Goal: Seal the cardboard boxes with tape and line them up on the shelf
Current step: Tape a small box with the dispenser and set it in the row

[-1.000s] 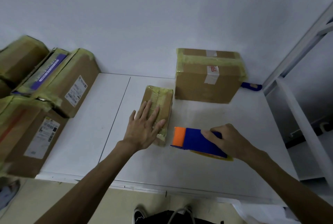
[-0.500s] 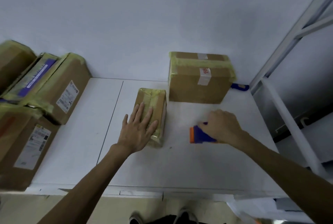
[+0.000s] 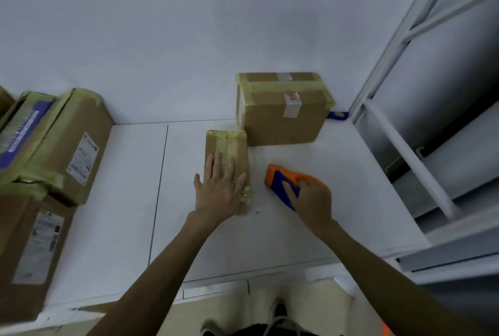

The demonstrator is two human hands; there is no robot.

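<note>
My left hand (image 3: pixel 218 192) stays flat, fingers straight, on the small box (image 3: pixel 229 143), already wrapped in tape. My right hand (image 3: pixel 313 202) grips the tape dispenser (image 3: pixel 279 183), now swung round just right of that box; I judge taping done, shelving next
</note>
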